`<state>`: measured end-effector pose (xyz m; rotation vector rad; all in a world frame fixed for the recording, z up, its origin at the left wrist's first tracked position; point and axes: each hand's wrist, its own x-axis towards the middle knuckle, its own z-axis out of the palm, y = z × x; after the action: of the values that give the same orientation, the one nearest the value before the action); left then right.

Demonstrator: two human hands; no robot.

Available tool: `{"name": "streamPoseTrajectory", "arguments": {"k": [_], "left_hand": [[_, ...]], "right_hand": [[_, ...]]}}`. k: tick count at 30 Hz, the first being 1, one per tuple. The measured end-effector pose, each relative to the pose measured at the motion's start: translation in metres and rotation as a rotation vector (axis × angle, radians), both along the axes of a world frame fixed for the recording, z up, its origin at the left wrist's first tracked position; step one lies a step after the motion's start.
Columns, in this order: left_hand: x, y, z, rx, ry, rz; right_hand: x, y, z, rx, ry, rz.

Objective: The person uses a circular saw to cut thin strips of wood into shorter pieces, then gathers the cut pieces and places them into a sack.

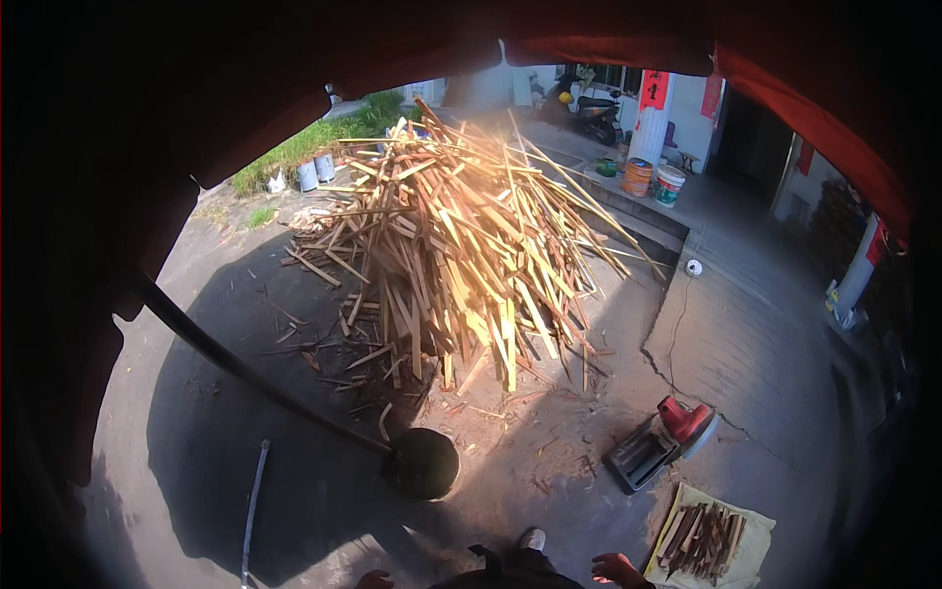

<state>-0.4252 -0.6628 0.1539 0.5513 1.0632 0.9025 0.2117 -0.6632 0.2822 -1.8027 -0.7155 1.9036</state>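
Observation:
At the lower edge, partly cut off, my left hand (375, 580) shows with its fingers loosely apart and nothing visible in it. My right hand (618, 567) hangs just left of a pale yellow sack (758, 535), also open and holding nothing I can see. On the sack lie several short dark wood strips (702, 540). Ahead of the sack stands a red and black power tool (677, 427) with a round pale part, which looks like a cut-off saw. A large heap of long thin wood strips (471, 245) rises beyond my feet.
A dark pole (245, 368) slants into a round base (427, 463) at centre left. A grey rod (256, 501) lies further left. One white shoe (533, 539) shows below. A thin cord (675, 334) leads to a white round object (694, 267). Buckets (668, 185) and a motor scooter (596, 118) stand behind.

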Motion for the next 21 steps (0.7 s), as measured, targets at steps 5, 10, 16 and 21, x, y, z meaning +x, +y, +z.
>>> {"name": "streamPoseTrajectory", "arguments": {"k": [5,10,16,21], "left_hand": [[-0.031,-0.007,0.014,0.997,1.317,-0.787],[-0.003,-0.005,0.076,0.29,0.876,-0.409],[0.038,0.05,0.107,0.209,1.022,-0.44],[0.059,0.087,0.117,0.199,0.919,-0.492]], "right_hand": [[-0.035,0.036,0.038,-0.088,0.104,0.02],[-0.031,0.026,0.006,0.007,-0.101,0.177],[-0.049,0.048,0.053,-0.079,-0.222,0.036],[-0.053,0.054,0.052,-0.031,-0.222,0.058]]}}
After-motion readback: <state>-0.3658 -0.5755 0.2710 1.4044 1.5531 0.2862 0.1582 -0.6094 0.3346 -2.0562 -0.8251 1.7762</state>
